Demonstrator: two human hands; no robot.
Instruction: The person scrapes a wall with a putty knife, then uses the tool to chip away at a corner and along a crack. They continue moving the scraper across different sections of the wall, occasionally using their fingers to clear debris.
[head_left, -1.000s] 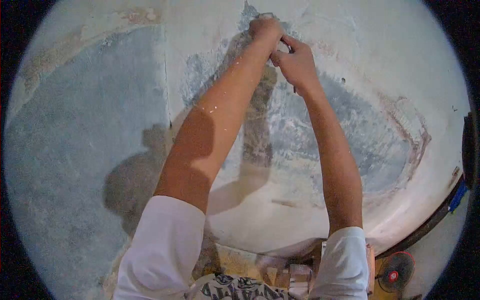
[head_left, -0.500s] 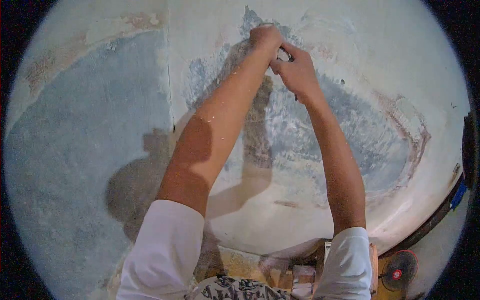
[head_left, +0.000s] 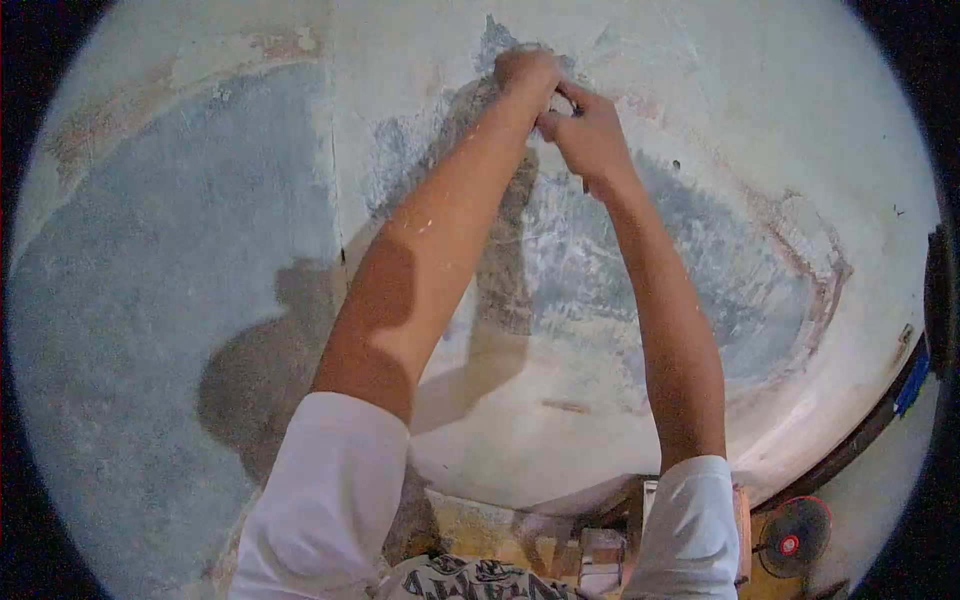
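Observation:
Both arms reach up to a wall (head_left: 740, 270) with rough grey-blue patches and pale areas. My left hand (head_left: 528, 72) is closed near the top of the patch, its back towards me; what it grips is hidden. Just right of and slightly below it, my right hand (head_left: 590, 135) has its fingers curled, with the thumb and forefinger reaching to my left hand. A small dark edge shows between the two hands, too little to name. White specks lie on my left forearm.
Below on the right stands a round dark fan-like object (head_left: 796, 535) with a red rim. Beside it are boxes or small items (head_left: 602, 560) by my right sleeve. A blue object (head_left: 912, 385) lies at the right edge. Shadows of my arms and head fall on the wall.
The wall and the objects have shifted slightly left in view. Both hands have stayed close together, with almost the same hold.

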